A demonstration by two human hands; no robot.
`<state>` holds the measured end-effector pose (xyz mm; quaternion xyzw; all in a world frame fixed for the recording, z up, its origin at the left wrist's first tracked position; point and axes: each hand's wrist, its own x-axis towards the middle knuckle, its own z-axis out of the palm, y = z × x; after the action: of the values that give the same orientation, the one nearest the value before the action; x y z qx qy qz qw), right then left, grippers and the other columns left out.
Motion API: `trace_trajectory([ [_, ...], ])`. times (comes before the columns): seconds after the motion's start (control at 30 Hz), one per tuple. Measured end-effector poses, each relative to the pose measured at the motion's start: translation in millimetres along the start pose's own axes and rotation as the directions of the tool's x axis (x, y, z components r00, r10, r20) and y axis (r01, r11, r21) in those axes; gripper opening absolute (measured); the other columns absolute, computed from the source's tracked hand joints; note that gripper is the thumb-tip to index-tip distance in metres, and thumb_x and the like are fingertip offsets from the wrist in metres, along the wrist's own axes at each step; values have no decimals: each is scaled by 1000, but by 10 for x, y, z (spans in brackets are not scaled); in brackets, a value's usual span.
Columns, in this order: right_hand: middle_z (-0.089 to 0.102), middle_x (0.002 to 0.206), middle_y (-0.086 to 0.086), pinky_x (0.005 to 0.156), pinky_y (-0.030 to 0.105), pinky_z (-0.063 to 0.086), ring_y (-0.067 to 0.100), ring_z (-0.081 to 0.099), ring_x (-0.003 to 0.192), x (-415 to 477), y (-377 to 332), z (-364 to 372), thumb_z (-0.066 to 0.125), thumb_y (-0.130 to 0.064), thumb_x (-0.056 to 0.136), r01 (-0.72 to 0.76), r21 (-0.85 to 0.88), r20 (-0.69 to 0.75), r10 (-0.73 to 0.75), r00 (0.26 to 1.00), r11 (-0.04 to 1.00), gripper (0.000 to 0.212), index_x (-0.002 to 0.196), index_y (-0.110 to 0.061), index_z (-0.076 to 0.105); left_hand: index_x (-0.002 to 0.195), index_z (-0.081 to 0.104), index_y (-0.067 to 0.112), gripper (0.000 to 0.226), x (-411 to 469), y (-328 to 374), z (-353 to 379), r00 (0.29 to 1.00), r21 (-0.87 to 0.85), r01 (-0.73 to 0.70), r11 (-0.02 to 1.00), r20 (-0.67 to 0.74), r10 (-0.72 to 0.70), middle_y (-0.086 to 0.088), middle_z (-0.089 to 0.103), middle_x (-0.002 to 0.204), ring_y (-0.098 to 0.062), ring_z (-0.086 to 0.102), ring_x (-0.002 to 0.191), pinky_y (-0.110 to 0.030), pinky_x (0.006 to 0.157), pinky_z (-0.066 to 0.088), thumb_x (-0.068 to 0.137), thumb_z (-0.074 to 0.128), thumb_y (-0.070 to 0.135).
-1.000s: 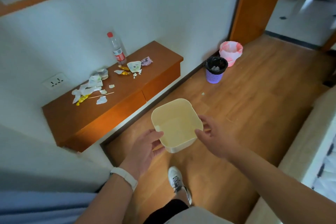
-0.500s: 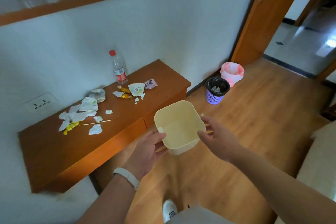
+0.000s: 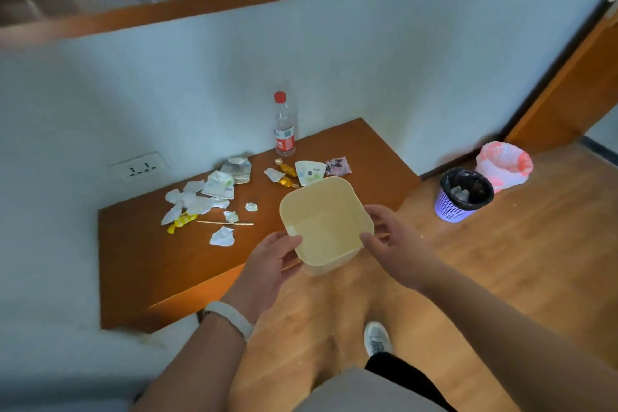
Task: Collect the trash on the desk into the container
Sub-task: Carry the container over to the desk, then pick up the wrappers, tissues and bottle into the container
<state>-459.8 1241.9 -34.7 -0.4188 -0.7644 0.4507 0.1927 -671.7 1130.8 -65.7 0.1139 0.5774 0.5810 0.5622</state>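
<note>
Left hand [image 3: 267, 264]: you are gripping the near-left rim of the container [image 3: 326, 222], thumb over the edge.
Right hand [image 3: 394, 247]: you are clasping its right wall.
Container: smooth cream plastic, rounded-square, hanging over the desk [image 3: 150, 261] front edge.
Trash [image 3: 200, 201]: crumpled white paper and shiny wrappers are lying on the glossy wooden top.

Desk [image 3: 140, 264]: one
Cream container [image 3: 326, 222]: one, held above the desk's front edge
Hands: two, left hand [image 3: 267, 266], right hand [image 3: 398, 249]
Bottle [image 3: 284, 125]: one, at the desk's back edge
Gold candy wrappers [image 3: 286, 174]: two, on the desk
Yellow wrapper [image 3: 180, 221]: one
Thin stick [image 3: 224, 223]: one
Floor bins: two right of the desk, purple bin [image 3: 463, 196], pink-lined bin [image 3: 505, 165]
</note>
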Motion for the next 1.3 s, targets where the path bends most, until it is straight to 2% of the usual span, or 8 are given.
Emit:
trace_trajectory([
  [0.13,64,109,-26,82,28,55,-6,63,94,463,-34,88,58,-43,86,22,11,98,-23,995,1000,30,111,-57,48,104,66,9,10,155,109,-121,994,-40,-7,999,-107,3,-3,77,90,-28,64,99,-54,104,48,94,66,11],
  [0.33,66,108,-23,83,34,57,-5,64,92,1306,-8,216,60,-29,93,65,-9,259,-60,964,998,37,128,-40,51,113,66,10,23,506,300,-243,968,-114,-23,993,-253,-7,-4,81,98,-18,75,88,-33,74,57,91,70,15],
  [0.53,61,112,-25,81,34,60,0,64,98,2127,132,109,60,-36,93,48,-14,368,-40,929,999,44,134,-42,45,120,63,8,34,921,581,-23,935,-153,-18,988,-352,-37,-5,82,102,-23,76,99,-41,93,55,89,74,17],
  [0.67,58,116,-25,75,21,56,0,62,102,2613,270,-44,59,-38,93,64,15,449,-64,891,998,46,135,-46,42,117,63,8,30,1208,789,224,904,-188,-28,982,-423,-55,-7,81,103,-30,69,113,-49,107,49,89,74,12],
  [0.9,50,110,-40,61,12,51,-14,55,99,3327,379,-73,57,-45,91,206,47,608,-192,770,977,42,126,-56,37,119,66,8,30,1453,873,492,812,-252,-41,967,-573,-115,-10,78,114,-28,68,113,-47,104,51,91,73,14],
  [1.0,46,109,-45,67,10,45,-21,48,103,3490,437,24,53,-52,90,277,43,646,-238,725,960,45,132,-50,36,120,66,10,30,1438,820,521,777,-262,-72,962,-619,-110,-10,75,119,-26,66,114,-44,102,52,91,73,16],
  [1.13,52,117,-35,79,12,41,-14,54,101,3737,636,166,44,-65,85,301,0,611,-238,755,954,53,133,-43,40,115,66,10,24,1407,797,484,724,-301,-90,949,-675,-145,-9,75,114,-25,66,110,-45,103,50,92,70,14],
  [1.3,49,144,-4,89,29,53,17,54,123,4093,1126,360,56,-53,93,401,-361,591,-126,797,842,57,142,-26,43,114,66,9,22,1388,711,348,698,-330,-133,935,-700,-148,-6,80,105,-23,69,105,-42,97,52,93,68,13],
])
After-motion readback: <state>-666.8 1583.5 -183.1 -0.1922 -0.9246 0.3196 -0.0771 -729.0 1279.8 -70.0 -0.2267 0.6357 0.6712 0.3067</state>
